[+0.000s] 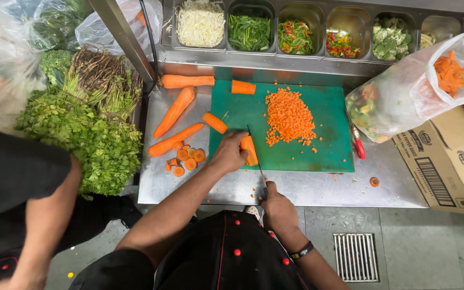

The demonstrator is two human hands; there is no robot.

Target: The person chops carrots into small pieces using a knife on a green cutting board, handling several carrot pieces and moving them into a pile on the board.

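Left hand (228,153) clamps a carrot piece (249,150) against the green cutting board (334,145), near its front-left edge. Right hand (278,207) is closed around a knife (257,161), blade touching the piece. Diced carrot pile (290,116) lies just beyond.

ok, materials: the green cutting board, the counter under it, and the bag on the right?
Green cutting board: looks like matte plastic, uniform colour, no grain. Counter: brushed stainless steel by its dull grey sheen. Bag: thin translucent plastic film, creased, vegetables showing through. Left hand steadies a carrot piece on the board.
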